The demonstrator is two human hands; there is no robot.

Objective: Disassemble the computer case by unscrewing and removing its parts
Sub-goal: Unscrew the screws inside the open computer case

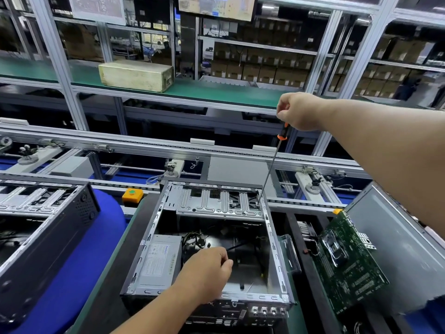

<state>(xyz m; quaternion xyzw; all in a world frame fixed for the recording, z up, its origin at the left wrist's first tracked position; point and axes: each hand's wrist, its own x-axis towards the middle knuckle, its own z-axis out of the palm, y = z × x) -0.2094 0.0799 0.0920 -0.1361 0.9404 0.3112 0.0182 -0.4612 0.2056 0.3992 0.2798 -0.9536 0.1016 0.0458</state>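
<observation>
Overhead, right hand (299, 112) around screwdriver (272, 165).

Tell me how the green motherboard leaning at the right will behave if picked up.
The motherboard likely lifts as one stiff, fairly light sheet. Its bare components look fragile, so edges seem safest. Propped tilted against the grey panel, it may slide or tip when nudged.

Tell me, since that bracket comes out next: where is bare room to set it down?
Bare dark mat between the blue pad and the open case. Right of the case is crowded: motherboard leaning on a grey panel.
</observation>
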